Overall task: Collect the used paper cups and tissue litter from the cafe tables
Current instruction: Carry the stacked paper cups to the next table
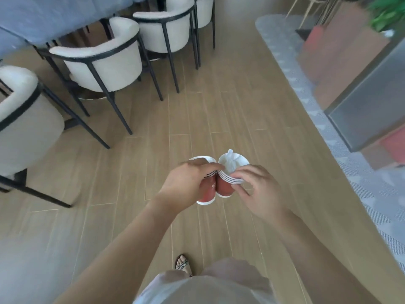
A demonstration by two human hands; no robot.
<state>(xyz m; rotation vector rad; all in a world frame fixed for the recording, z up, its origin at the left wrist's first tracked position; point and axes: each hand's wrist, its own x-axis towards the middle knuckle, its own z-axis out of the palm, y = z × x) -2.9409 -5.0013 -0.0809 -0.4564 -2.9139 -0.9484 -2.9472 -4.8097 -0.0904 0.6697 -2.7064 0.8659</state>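
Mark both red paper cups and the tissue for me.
left cup [207,194], head view, red side wall.
right cup [224,187], head view, red side wall.
tissue [230,160], head view, crumpled wad inside the right cup.

Left cup [207,195] txt blurred; plant [388,12] cut off top-rt.

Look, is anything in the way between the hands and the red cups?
No, nothing visible is in the way. The left hand grips the left cup, and the right hand pinches the rim of the right cup, which has a tissue stuffed inside. The cups touch side by side.
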